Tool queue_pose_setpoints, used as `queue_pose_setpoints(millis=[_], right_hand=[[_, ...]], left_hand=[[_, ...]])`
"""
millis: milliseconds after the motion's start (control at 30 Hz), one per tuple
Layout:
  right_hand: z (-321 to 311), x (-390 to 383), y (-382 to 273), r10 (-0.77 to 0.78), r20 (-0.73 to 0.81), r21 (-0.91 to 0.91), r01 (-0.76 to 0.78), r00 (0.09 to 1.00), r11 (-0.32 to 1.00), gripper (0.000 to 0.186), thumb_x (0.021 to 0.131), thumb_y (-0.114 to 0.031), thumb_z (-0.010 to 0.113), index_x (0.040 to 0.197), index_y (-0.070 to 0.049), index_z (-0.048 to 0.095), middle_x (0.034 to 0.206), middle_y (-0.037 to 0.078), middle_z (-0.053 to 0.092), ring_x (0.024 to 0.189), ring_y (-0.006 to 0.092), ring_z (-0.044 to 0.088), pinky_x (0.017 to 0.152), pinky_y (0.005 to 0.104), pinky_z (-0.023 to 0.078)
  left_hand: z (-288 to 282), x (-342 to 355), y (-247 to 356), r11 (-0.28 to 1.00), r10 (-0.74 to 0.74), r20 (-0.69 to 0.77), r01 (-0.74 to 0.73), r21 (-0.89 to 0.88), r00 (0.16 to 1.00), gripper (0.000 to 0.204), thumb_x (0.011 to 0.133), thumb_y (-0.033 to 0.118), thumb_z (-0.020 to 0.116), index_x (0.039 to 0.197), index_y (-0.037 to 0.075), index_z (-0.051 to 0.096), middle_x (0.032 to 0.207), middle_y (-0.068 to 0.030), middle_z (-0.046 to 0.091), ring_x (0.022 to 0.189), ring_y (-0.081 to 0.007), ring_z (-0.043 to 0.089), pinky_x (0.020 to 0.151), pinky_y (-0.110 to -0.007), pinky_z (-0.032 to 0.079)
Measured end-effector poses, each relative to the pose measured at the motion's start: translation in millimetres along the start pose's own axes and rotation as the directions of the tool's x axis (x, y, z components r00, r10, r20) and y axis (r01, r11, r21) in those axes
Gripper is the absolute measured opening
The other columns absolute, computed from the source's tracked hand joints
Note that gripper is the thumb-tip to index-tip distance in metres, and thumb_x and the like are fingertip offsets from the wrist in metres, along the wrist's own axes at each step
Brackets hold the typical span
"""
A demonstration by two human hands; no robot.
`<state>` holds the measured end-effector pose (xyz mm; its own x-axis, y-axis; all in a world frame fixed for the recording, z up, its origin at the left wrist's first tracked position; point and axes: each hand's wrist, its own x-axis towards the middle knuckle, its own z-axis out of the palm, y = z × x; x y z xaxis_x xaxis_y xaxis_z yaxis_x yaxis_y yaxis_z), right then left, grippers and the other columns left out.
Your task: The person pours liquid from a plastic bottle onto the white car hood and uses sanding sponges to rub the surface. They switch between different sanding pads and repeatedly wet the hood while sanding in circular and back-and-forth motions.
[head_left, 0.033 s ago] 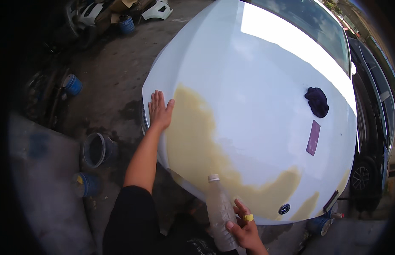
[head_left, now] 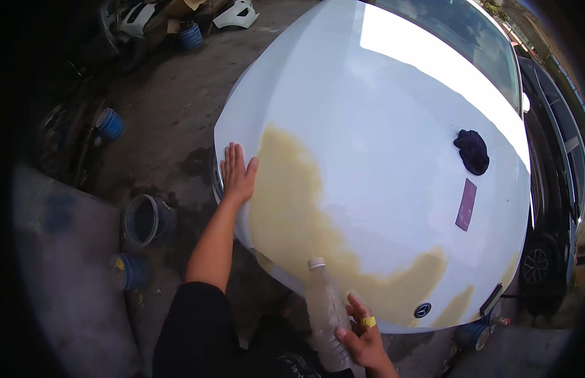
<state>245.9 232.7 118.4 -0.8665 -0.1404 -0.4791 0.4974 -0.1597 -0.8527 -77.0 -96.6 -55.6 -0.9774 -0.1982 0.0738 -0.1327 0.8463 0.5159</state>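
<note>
My left hand [head_left: 239,175] lies flat on the left side of a white car hood [head_left: 380,157], fingers outstretched, beside the edge of a yellowish patch [head_left: 286,183]. Low in the view, my right hand [head_left: 363,337] grips a cloudy plastic bottle [head_left: 328,318] with a white cap, tilted in front of the hood's front edge. Yellow tape [head_left: 368,321] wraps one right finger. Farther right on the hood are a dark crumpled cloth [head_left: 472,152] and a purple strip [head_left: 466,205] that looks like sandpaper. A round emblem [head_left: 422,310] sits near the front edge.
On the ground at left stand an open dark bucket [head_left: 142,220] and blue cans, one [head_left: 133,272] near and one [head_left: 109,124] farther off. Another blue can [head_left: 474,336] is by the hood's right front corner. A dark car [head_left: 544,252] stands close on the right.
My left hand has slid slightly toward me along the hood, still flat. The right hand and the bottle look unmoved.
</note>
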Motion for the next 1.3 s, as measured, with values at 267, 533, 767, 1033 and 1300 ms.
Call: queue_pose_setpoints(millis=[267,533,767,1033,1300], right_hand=[[4.7,3.4,-8.5,0.159,0.141,-0.01,-0.159,0.977,0.987,0.077,0.092,-0.006,0.065,0.153,0.005,0.018,0.152,0.025,0.033,0.142,0.0303,0.032,0.116,0.0409,0.023],[-3.5,-12.5,-3.2,0.125,0.037,-0.032,-0.124,0.991,0.992,0.077,0.09,-0.006,0.067,0.152,0.004,0.022,0.152,0.023,0.034,0.141,0.0303,0.033,0.115,0.0409,0.026],[-4.1,-32.5,1.2,0.06,-0.03,0.02,-0.059,0.998,0.998,0.076,0.089,-0.006,0.067,0.152,0.0,0.026,0.146,0.021,0.041,0.134,0.0286,0.042,0.112,0.0405,0.032],[-24.0,-69.2,20.4,0.004,-0.173,0.055,0.006,0.985,0.998,0.079,0.085,-0.012,0.07,0.152,-0.002,0.028,0.137,0.017,0.049,0.127,0.0259,0.048,0.108,0.0404,0.038],[-29.5,-94.0,30.8,0.031,-0.212,0.152,0.002,0.977,0.988,0.081,0.085,-0.021,0.071,0.152,-0.001,0.029,0.135,0.017,0.049,0.126,0.0257,0.048,0.107,0.0404,0.038]], left_hand=[[39.9,-201.4,-26.9,0.904,0.027,-0.165,-0.094,-0.416,0.986,0.071,0.103,0.035,0.037,0.154,-0.006,0.009,0.162,-0.0276,0.005,0.151,-0.0432,0.006,0.122,-0.049,0.009],[20.0,-143.8,-4.3,0.957,0.191,-0.144,-0.217,-0.195,0.971,0.077,0.101,0.039,0.044,0.154,-0.005,0.01,0.162,-0.0276,0.007,0.151,-0.0426,0.006,0.121,-0.052,0.008],[-19.7,16.0,76.7,0.974,0.148,0.056,-0.155,0.163,0.987,0.08,0.101,0.053,0.038,0.157,0.003,0.011,0.165,-0.0156,0.006,0.153,-0.0345,0.003,0.122,-0.049,0.003],[-0.3,-107.6,113.2,0.855,0.495,0.134,-0.509,0.102,0.859,0.085,0.097,0.053,0.044,0.156,0.0,0.014,0.164,-0.0173,0.011,0.153,-0.0317,0.005,0.122,-0.051,0.002],[25.4,-286.2,167.2,0.637,0.69,0.298,-0.749,0.185,0.66,0.082,0.094,0.048,0.052,0.154,-0.001,0.025,0.164,-0.0158,0.017,0.153,-0.0306,0.009,0.121,-0.054,0.004]])
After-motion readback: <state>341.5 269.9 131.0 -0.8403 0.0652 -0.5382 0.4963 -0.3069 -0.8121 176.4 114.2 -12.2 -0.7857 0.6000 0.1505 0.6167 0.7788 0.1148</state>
